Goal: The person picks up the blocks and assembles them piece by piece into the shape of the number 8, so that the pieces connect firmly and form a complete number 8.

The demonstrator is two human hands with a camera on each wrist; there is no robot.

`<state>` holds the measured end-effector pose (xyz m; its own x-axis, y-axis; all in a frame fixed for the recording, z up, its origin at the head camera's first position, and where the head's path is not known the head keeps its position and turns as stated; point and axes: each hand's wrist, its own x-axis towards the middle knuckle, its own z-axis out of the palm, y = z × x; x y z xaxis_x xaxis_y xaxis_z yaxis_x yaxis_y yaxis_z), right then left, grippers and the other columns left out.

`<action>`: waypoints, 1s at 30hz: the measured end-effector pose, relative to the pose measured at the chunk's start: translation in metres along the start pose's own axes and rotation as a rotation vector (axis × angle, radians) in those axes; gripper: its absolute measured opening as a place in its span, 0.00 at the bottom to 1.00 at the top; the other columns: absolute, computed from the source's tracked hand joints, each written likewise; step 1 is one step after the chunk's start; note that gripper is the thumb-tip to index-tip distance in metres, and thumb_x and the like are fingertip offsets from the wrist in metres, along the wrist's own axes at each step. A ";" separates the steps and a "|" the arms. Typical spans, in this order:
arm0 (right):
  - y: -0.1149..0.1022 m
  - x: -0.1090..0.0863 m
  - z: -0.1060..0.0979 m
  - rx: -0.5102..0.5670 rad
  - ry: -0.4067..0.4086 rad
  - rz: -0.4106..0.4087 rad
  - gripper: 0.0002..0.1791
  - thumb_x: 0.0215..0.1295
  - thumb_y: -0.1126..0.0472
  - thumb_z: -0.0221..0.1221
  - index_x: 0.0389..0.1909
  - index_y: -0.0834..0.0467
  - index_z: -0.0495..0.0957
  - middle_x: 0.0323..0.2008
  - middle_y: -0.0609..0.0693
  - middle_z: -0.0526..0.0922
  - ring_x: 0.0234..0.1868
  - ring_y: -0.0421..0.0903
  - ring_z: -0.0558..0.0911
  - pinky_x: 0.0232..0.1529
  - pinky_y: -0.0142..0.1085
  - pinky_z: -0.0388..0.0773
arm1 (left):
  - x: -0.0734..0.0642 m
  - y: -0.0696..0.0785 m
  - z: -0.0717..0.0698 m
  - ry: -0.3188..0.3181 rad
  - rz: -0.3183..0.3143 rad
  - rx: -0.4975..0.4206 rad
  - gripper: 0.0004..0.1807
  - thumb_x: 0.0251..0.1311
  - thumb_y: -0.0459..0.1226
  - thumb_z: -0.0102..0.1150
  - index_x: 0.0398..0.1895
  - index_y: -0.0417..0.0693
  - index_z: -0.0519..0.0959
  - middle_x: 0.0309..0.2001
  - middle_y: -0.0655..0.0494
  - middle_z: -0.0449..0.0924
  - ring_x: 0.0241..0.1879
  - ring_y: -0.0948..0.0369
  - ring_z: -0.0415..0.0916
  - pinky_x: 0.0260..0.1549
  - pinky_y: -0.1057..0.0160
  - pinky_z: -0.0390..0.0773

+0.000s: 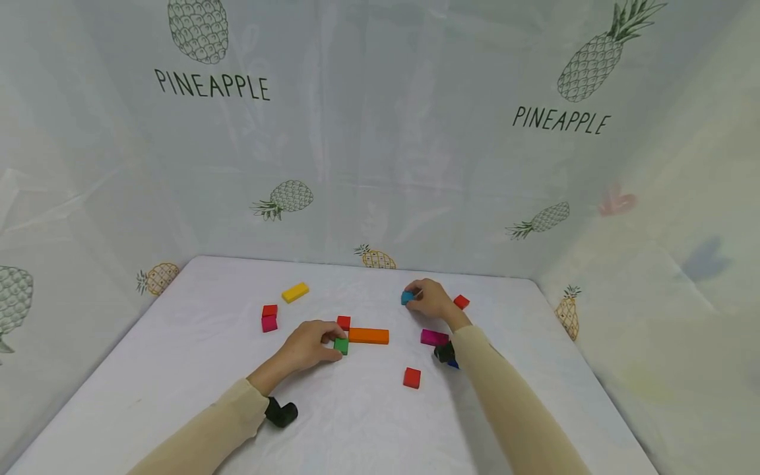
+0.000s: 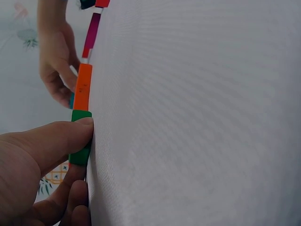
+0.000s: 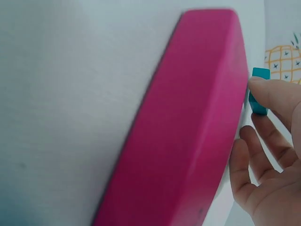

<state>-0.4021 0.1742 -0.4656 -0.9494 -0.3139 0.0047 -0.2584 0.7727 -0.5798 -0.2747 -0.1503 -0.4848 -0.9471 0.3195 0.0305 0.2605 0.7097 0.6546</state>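
My left hand (image 1: 309, 346) pinches a green block (image 1: 341, 346) between thumb and fingers, on the white table. Its end sits right at the left end of a long orange block (image 1: 369, 336), and a red cube (image 1: 344, 322) lies just behind the two. In the left wrist view the thumb covers part of the green block (image 2: 80, 157). Farther back and to the right, my right hand (image 1: 432, 298) holds a small teal block (image 1: 406, 298) by its thumb and fingertips. A magenta block (image 3: 188, 117) looms large in the right wrist view, between the camera and that hand.
At the back left lie a yellow block (image 1: 295, 292), a red block (image 1: 270, 310) and a crimson one (image 1: 269, 323). One red cube (image 1: 412, 377) lies in front, another red block (image 1: 461, 301) beyond the right wrist. The right forearm partly hides a blue block (image 1: 453, 364).
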 end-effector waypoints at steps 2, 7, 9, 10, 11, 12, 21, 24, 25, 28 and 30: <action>-0.002 -0.003 0.000 0.006 -0.006 -0.003 0.20 0.70 0.61 0.70 0.60 0.57 0.83 0.53 0.54 0.82 0.53 0.53 0.80 0.57 0.46 0.83 | -0.001 0.000 0.000 0.001 -0.001 0.001 0.14 0.58 0.39 0.80 0.46 0.61 0.87 0.37 0.62 0.79 0.42 0.60 0.73 0.43 0.60 0.76; -0.004 -0.010 0.001 0.019 -0.017 -0.012 0.20 0.70 0.60 0.70 0.61 0.56 0.82 0.53 0.53 0.82 0.53 0.52 0.80 0.56 0.44 0.83 | -0.001 0.000 0.000 0.008 -0.008 0.005 0.14 0.58 0.39 0.79 0.46 0.61 0.87 0.37 0.63 0.79 0.42 0.60 0.73 0.43 0.60 0.76; -0.005 -0.014 0.002 0.025 -0.022 -0.011 0.20 0.70 0.61 0.70 0.60 0.55 0.82 0.53 0.53 0.82 0.53 0.51 0.80 0.56 0.44 0.83 | -0.001 0.000 0.000 0.007 -0.010 0.004 0.14 0.59 0.39 0.79 0.46 0.61 0.87 0.38 0.63 0.79 0.42 0.60 0.73 0.44 0.60 0.76; -0.006 -0.015 0.002 0.029 -0.024 -0.008 0.20 0.69 0.61 0.70 0.60 0.55 0.82 0.53 0.53 0.82 0.53 0.51 0.80 0.56 0.45 0.83 | -0.001 -0.001 0.000 0.007 -0.006 0.005 0.14 0.58 0.38 0.79 0.46 0.61 0.87 0.38 0.63 0.79 0.42 0.60 0.73 0.44 0.59 0.77; -0.006 -0.017 0.002 0.031 -0.024 -0.008 0.20 0.69 0.61 0.71 0.60 0.55 0.83 0.53 0.52 0.82 0.53 0.51 0.81 0.56 0.45 0.83 | 0.000 0.000 0.000 0.008 -0.006 0.006 0.15 0.58 0.39 0.79 0.46 0.60 0.87 0.38 0.63 0.79 0.42 0.60 0.73 0.44 0.59 0.77; -0.007 -0.019 0.003 0.034 -0.024 -0.009 0.19 0.69 0.61 0.71 0.60 0.55 0.83 0.52 0.52 0.82 0.52 0.51 0.81 0.55 0.45 0.83 | -0.001 0.000 0.000 0.005 -0.008 0.005 0.14 0.58 0.39 0.79 0.47 0.61 0.87 0.38 0.63 0.79 0.43 0.60 0.73 0.44 0.59 0.77; -0.017 -0.034 0.004 0.037 -0.035 -0.049 0.18 0.68 0.61 0.72 0.58 0.54 0.83 0.51 0.52 0.84 0.51 0.49 0.82 0.53 0.43 0.85 | -0.002 0.004 -0.001 0.005 -0.012 -0.005 0.14 0.58 0.38 0.80 0.46 0.60 0.87 0.38 0.62 0.79 0.42 0.60 0.73 0.43 0.59 0.77; -0.020 -0.039 0.005 0.033 -0.027 -0.065 0.18 0.68 0.62 0.72 0.57 0.54 0.83 0.51 0.52 0.84 0.50 0.49 0.82 0.53 0.43 0.85 | -0.001 0.004 -0.002 0.006 -0.006 -0.002 0.14 0.58 0.39 0.79 0.46 0.61 0.87 0.38 0.63 0.79 0.42 0.60 0.73 0.43 0.60 0.77; -0.022 -0.041 0.006 0.032 -0.025 -0.067 0.18 0.68 0.62 0.72 0.57 0.54 0.83 0.51 0.52 0.84 0.50 0.49 0.82 0.53 0.43 0.85 | -0.001 0.004 -0.002 0.007 -0.004 -0.001 0.14 0.58 0.39 0.80 0.46 0.61 0.87 0.38 0.63 0.80 0.42 0.60 0.73 0.43 0.60 0.77; -0.024 -0.045 0.009 0.032 -0.023 -0.069 0.18 0.68 0.61 0.72 0.57 0.53 0.83 0.50 0.50 0.84 0.50 0.48 0.82 0.53 0.43 0.85 | -0.001 0.003 -0.001 0.005 0.001 0.005 0.14 0.58 0.39 0.79 0.46 0.61 0.87 0.39 0.63 0.80 0.42 0.60 0.73 0.44 0.60 0.77; -0.026 -0.048 0.010 0.033 -0.022 -0.079 0.18 0.68 0.61 0.72 0.57 0.54 0.84 0.50 0.50 0.84 0.49 0.47 0.82 0.53 0.43 0.84 | -0.001 0.002 -0.001 0.003 0.000 0.008 0.14 0.58 0.39 0.79 0.47 0.61 0.87 0.39 0.63 0.80 0.42 0.60 0.73 0.44 0.60 0.77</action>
<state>-0.3476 0.1637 -0.4595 -0.9219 -0.3860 0.0338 -0.3264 0.7265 -0.6047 -0.2734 -0.1502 -0.4831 -0.9476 0.3177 0.0334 0.2625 0.7147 0.6483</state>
